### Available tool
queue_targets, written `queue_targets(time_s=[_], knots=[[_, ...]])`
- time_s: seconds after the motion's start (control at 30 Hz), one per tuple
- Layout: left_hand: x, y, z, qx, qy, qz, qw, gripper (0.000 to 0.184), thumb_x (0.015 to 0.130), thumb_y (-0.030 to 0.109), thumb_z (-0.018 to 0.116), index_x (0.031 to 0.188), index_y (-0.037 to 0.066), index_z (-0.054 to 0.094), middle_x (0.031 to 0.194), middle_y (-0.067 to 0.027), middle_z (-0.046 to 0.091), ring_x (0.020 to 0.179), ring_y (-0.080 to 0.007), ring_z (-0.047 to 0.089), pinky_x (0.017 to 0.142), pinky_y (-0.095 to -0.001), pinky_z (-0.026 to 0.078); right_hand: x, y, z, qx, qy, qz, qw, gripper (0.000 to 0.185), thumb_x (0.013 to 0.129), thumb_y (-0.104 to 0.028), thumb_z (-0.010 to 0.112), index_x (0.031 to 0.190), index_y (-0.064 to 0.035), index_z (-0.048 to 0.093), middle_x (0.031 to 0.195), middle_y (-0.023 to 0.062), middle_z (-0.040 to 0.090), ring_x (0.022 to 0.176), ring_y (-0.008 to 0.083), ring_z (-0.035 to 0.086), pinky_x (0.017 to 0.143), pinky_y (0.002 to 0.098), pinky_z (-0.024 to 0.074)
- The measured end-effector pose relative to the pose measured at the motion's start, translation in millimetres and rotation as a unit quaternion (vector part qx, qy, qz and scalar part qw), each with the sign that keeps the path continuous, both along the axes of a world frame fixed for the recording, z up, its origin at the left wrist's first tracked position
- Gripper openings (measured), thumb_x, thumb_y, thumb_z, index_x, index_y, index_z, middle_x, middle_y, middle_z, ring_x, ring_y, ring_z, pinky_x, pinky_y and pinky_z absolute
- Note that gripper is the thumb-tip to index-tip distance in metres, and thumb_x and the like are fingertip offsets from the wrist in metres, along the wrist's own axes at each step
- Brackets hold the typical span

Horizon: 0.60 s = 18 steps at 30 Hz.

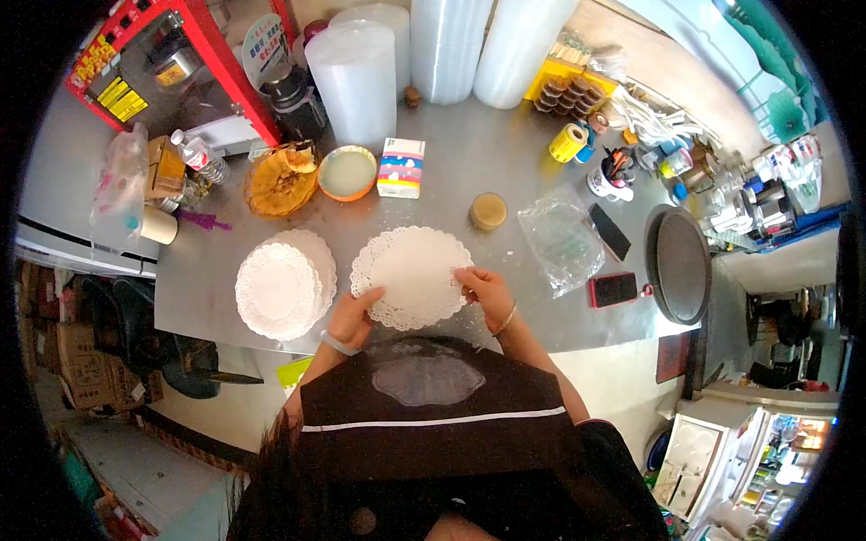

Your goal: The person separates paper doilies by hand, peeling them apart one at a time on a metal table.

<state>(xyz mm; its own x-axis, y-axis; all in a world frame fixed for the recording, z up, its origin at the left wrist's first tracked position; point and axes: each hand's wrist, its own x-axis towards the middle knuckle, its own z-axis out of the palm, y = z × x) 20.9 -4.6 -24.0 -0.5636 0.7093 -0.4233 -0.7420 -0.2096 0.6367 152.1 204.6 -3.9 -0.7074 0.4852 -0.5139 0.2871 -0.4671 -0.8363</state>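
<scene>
Both my hands hold a round white paper doily (417, 275) with a lacy edge, just over the metal table. My left hand (354, 316) pinches its lower left rim, and my right hand (485, 293) pinches the right rim. To the left of it lies a stack of similar white doilies (280, 287), part of it shifted to the right. Whether the held doily is one sheet or several, I cannot tell. Beyond it stand an orange-rimmed bowl of pale liquid (348, 173) and a tissue pack (401, 169).
On the metal table (433, 122) are a flatbread basket (280, 178), a jar (488, 211), a plastic bag (561, 243), two phones (610, 233) and a round dark tray (677, 264). Tall plastic-wrapped rolls (354, 86) stand at the back. A red-framed cabinet (230, 72) is at the left.
</scene>
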Motion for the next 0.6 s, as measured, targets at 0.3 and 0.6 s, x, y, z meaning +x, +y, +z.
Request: queue_targets(time_s=[0.3,0.6], knots=[[2,13,12,-0.303,0.416,0.031,0.857,0.049,0.08,0.026,0.069,0.116,-0.002,0.05,0.116,-0.0156,0.055,0.112,-0.0234,0.052,0.09,-0.0365,0.044,-3,-17,-4,0.377,-0.045,0.098,0.92,0.032,0.076,-0.031,0.074,0.068,-0.0022,0.061,0.059,0.0059,0.058,0.053,0.0124,0.05,0.051,0.0292,0.0433],[16,49,29,-0.25,0.253,-0.037,0.934,0.04,0.081,0.023,0.066,0.103,-0.006,0.051,0.101,-0.0171,0.06,0.086,-0.0221,0.063,0.065,-0.0309,0.056,-7,-38,19,0.417,-0.02,0.133,0.899,0.034,0.077,-0.036,0.072,0.072,-0.004,0.062,0.068,0.0106,0.063,0.057,0.0208,0.059,0.053,0.0325,0.0458]])
